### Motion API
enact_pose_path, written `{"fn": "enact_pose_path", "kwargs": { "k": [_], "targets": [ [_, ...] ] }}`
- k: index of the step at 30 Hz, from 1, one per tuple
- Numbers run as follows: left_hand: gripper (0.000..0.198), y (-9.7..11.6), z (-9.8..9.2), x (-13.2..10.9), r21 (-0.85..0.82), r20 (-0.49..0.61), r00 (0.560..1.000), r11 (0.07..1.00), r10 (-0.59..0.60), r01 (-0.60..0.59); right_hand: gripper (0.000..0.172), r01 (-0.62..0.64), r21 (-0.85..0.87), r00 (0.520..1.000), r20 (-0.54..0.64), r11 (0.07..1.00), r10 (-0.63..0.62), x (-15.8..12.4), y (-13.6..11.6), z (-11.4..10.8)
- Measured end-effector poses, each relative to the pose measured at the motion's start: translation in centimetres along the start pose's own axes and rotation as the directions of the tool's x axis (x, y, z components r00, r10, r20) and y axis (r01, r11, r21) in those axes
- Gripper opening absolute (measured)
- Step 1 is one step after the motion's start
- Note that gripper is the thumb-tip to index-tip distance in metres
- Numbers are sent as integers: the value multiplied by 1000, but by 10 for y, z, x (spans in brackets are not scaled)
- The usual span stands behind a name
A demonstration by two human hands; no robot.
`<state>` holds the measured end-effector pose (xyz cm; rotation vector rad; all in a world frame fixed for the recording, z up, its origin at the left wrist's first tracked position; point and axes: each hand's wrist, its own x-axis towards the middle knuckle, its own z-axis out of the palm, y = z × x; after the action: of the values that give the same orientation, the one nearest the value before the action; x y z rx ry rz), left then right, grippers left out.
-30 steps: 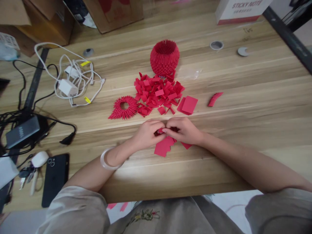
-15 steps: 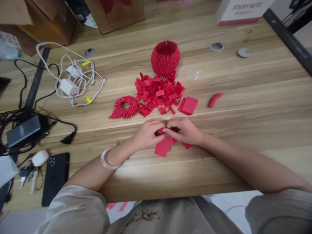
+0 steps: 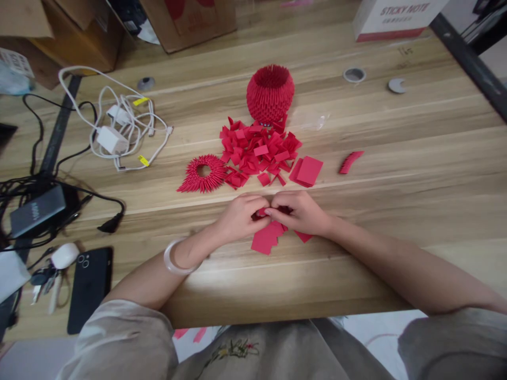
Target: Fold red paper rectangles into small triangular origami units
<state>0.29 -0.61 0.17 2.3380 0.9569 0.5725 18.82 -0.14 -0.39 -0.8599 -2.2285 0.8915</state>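
My left hand (image 3: pixel 243 215) and my right hand (image 3: pixel 299 211) meet fingertip to fingertip, both closed on a small piece of red paper (image 3: pixel 261 212), mostly covered by the fingers. Loose red paper sheets (image 3: pixel 266 238) lie on the table just under the hands. Beyond them is a heap of small folded red paper pieces (image 3: pixel 259 148), with a stack of red paper (image 3: pixel 309 171) at its right. To the left sits a spiky red paper ring (image 3: pixel 203 173). A red bowl-shaped origami piece (image 3: pixel 270 94) stands behind the heap.
A short row of joined red pieces (image 3: pixel 350 162) lies at the right. White charger cables (image 3: pixel 113 140), a black adapter (image 3: pixel 37 211), keys (image 3: pixel 47 279) and a black phone (image 3: pixel 90 290) occupy the left side. Cardboard boxes (image 3: pixel 194 26) and a sticky-note box (image 3: pixel 396 20) stand at the back.
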Motion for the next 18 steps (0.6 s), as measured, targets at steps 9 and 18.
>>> {"fn": "enact_pose_path", "kwargs": {
  "k": [9, 18],
  "targets": [
    [21, 0, 0, 0, 5, -9, 1000, 1000, 7, -7, 30, 11, -9, 1000, -10, 1000, -11, 0, 0, 1],
    [18, 0, 0, 0, 21, -5, 1000, 1000, 9, -8, 30, 4, -25, 1000, 5, 1000, -4, -1, 1, 0]
  ]
}}
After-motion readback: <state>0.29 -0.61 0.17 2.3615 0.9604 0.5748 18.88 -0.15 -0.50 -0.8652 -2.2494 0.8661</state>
